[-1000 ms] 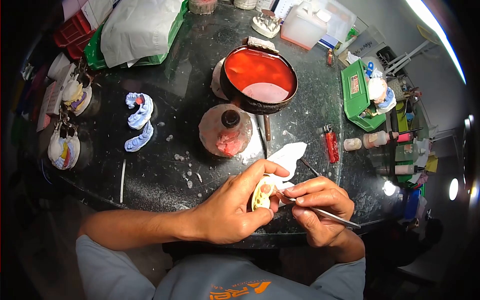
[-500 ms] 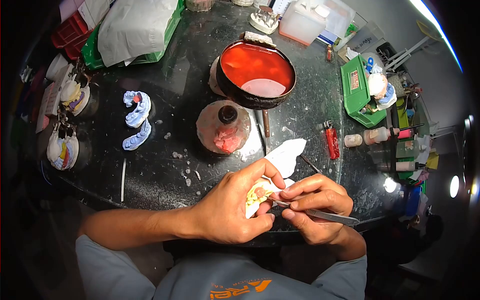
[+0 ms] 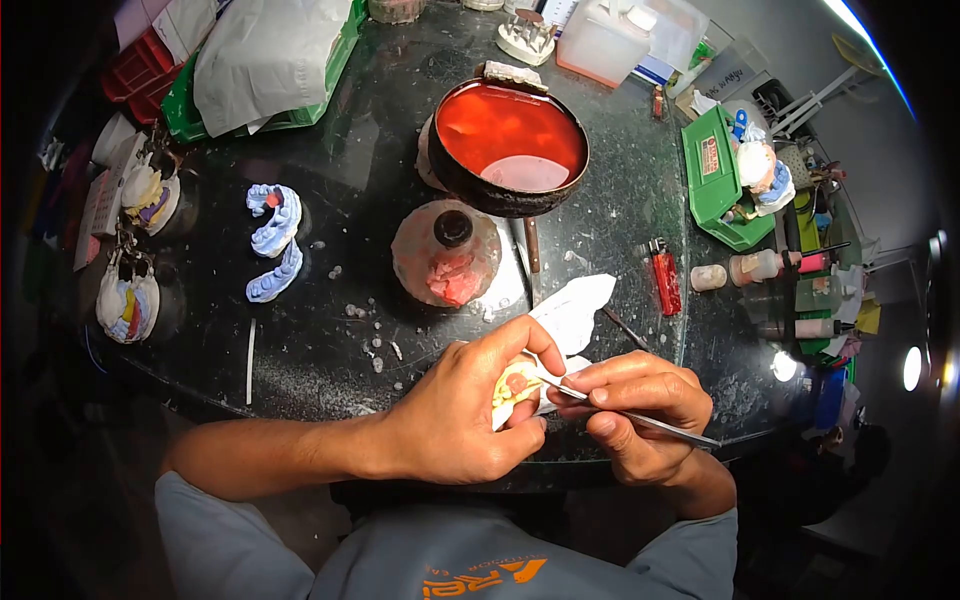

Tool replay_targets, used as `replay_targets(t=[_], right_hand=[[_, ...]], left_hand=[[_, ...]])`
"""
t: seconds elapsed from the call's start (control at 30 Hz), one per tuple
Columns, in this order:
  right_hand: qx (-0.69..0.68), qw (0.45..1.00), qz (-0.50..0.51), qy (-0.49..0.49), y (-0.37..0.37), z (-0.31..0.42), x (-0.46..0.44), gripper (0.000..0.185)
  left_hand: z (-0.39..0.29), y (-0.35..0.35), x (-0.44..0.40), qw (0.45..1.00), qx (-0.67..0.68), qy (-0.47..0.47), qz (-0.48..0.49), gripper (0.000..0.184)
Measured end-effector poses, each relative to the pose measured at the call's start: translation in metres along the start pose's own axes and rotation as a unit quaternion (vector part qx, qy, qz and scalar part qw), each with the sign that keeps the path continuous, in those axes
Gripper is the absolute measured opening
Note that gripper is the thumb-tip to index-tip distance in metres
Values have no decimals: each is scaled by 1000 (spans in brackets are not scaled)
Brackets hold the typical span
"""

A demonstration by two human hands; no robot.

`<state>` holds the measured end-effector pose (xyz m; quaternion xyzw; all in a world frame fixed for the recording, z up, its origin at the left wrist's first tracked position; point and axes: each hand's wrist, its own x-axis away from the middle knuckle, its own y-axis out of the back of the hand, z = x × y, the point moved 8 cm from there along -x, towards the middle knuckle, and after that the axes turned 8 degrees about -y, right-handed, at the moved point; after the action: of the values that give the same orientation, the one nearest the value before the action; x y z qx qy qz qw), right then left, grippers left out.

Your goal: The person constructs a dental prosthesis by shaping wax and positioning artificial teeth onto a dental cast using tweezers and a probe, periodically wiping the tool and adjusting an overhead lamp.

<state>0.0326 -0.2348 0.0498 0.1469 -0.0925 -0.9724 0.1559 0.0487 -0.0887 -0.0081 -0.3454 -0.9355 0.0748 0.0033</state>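
My left hand [image 3: 465, 415] is closed round a small yellow and white dental cast [image 3: 507, 392] with a pink patch on top; the fingers cover much of it. My right hand [image 3: 655, 400] grips a slim metal scalpel [image 3: 665, 428] between thumb and fingers. Its tip points at the cast's right edge, close to my left forefinger; whether it touches cannot be made out. White tissue [image 3: 573, 312] lies just beyond the hands, with part of it under the cast.
A dark pan [image 3: 450, 185] of red liquid stands beyond a black-capped burner [image 3: 473, 260]. To the right lies a red lighter [image 3: 664, 280]. Blue dental casts [image 3: 275, 220] and a thin white stick [image 3: 251, 360] are at left. A green bin [image 3: 708, 180] stands far right.
My right hand has shifted slightly right and turned the scalpel, whose tip has moved up from the cast's lower side to its right edge. The left hand has barely moved.
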Motion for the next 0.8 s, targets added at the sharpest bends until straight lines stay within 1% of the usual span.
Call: replay_targets(t=[0.03,0.17,0.33,0.57,0.8], right_hand=[[-14,1000,-6,-10,0,-2,1,20],[25,1000,-12,5,-3,-1,1,23],[86,995,-23,34,-3,4,2,24],[82,995,-25,52,-9,7,5,24],[108,992,-26,58,-8,8,6,24]], left_hand=[[-1,1,0,1000,-12,-5,-2,38],[-5,1,-1,999,-42,-26,-12,39],[-5,1,0,999,-43,-17,-2,41],[-2,-2,2,1000,-26,-14,-8,44],[-7,-2,1,998,-54,-31,-5,44]])
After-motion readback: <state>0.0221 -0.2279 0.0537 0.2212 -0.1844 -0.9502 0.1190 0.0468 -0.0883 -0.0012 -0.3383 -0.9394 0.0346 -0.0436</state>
